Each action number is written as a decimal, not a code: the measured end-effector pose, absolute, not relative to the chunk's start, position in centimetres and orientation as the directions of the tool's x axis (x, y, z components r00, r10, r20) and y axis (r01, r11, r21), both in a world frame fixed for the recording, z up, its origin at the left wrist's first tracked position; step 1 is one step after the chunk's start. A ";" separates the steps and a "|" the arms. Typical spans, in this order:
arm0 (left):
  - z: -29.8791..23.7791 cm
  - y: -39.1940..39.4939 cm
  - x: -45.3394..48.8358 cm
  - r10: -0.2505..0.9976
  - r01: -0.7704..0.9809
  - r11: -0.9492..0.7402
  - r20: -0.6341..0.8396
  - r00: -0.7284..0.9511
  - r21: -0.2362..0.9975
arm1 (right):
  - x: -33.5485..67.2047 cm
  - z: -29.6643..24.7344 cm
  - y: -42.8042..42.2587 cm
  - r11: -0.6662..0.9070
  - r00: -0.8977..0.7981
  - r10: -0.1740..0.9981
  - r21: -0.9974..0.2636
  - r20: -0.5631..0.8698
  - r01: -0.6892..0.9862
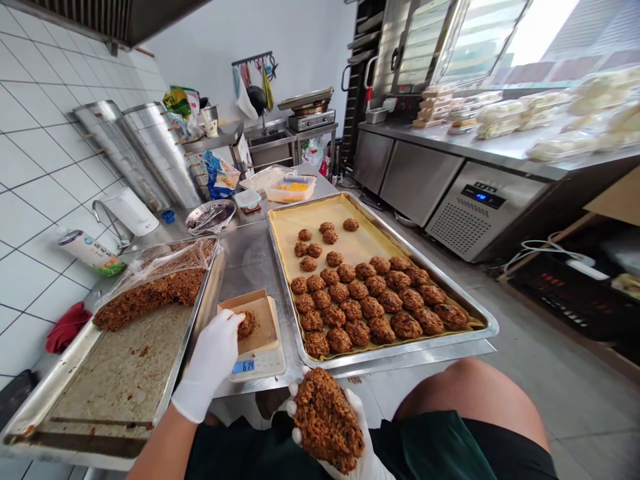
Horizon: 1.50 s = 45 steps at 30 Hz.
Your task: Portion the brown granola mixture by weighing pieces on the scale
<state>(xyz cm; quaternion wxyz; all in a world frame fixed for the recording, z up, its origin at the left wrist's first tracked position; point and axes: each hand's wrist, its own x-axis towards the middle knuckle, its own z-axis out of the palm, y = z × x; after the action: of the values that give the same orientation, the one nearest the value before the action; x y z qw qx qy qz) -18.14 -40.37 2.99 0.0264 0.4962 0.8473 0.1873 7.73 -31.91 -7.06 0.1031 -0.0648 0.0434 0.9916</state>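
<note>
My left hand (217, 350), in a white glove, reaches into a shallow brown paper box (245, 303) on a kitchen scale (274, 368). Its fingertips are closed on a small ball of brown shredded filling (247, 325); crumbs lie beside it. The scale's blue display (243, 367) is lit with digits. My right hand (367, 447), gloved too, cradles a large lump of the same brown filling (327, 417) below the scale, near my lap. Right of the scale, rows of brown balls (373, 308) sit on a paper-lined baking tray (487, 325), several smaller ones toward its far end.
At left, a metal tray (115, 380) bears a big mass of filling (150, 297) partly under plastic wrap (165, 260). Behind stand a wrapped bowl (210, 217) and a plastic container (293, 189) with yellow contents. A steel counter (480, 143) along the right holds packaged goods.
</note>
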 end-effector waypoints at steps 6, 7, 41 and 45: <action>8.2 -44.4 -19.2 0.580 0.605 0.628 0.223 -0.783 0.489 | 7.7 -7.7 -31.6 -0.977 -0.980 0.179 0.098 -0.091 -0.187; 8.6 -44.8 -19.0 0.549 0.582 0.647 0.229 -0.804 0.492 | 7.7 -7.9 -31.7 -0.978 -0.981 0.172 0.102 -0.084 -0.181; 3.2 -36.2 -23.4 0.842 0.501 0.493 -0.246 -0.479 0.712 | 7.6 -7.9 -31.7 -0.981 -0.980 0.170 0.078 -0.102 -0.178; 4.0 -35.5 -23.8 0.836 0.172 0.438 -0.330 -0.438 0.882 | 7.6 -7.8 -31.7 -0.979 -0.980 0.176 0.083 -0.098 -0.184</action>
<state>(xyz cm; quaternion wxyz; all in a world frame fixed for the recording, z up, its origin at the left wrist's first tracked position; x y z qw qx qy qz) -23.84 -35.51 4.00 0.4076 0.3387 0.7437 0.4076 7.57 -31.71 -7.80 0.0906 -0.0449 0.0460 0.9938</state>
